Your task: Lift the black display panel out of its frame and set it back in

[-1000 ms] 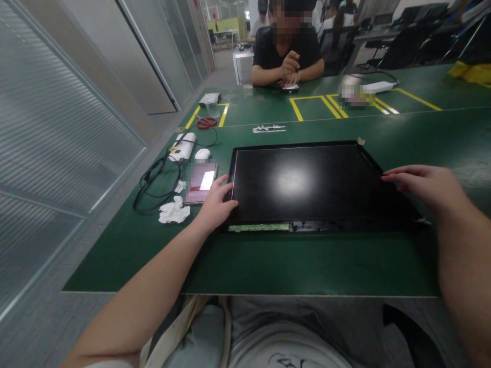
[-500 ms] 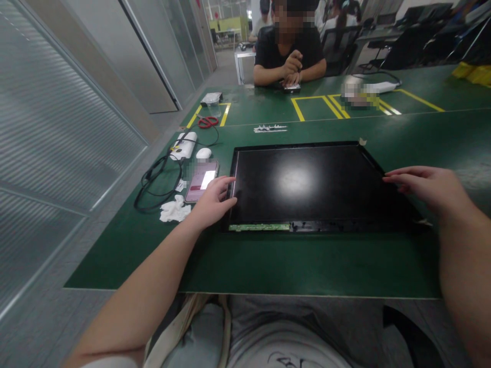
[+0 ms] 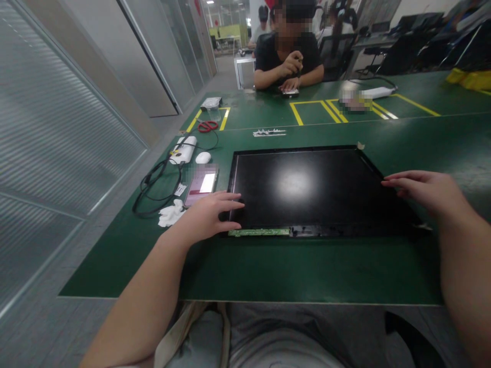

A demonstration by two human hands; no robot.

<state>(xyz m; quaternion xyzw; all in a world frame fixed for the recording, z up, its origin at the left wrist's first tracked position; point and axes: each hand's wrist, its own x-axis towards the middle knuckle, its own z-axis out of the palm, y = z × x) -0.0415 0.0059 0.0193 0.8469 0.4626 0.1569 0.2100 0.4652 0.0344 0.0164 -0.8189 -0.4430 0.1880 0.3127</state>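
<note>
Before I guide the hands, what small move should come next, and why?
Perhaps close the left hand on the left edge of the black panel: its thumb and fingers are spread apart there, near the green strip, while the right hand has its fingers at the right edge. What it pinches is unclear.

In the centre of the frame, the flat panel [image 3: 326, 199] is black with a whitish glare, and a bright green strip [image 3: 259, 232] lines its lower left edge. The tabletop [image 3: 307, 271] is dark green, marked across the upper part with yellow tape [image 3: 296, 114]. Left of centre, the phone [image 3: 199, 191] shows pink and white, the tissue [image 3: 171, 214] is white, the cable [image 3: 147, 180] black, the scissors' handles [image 3: 207, 128] red. Fine grey stripes pattern the glass partition [image 3: 49, 128] at far left.
</note>
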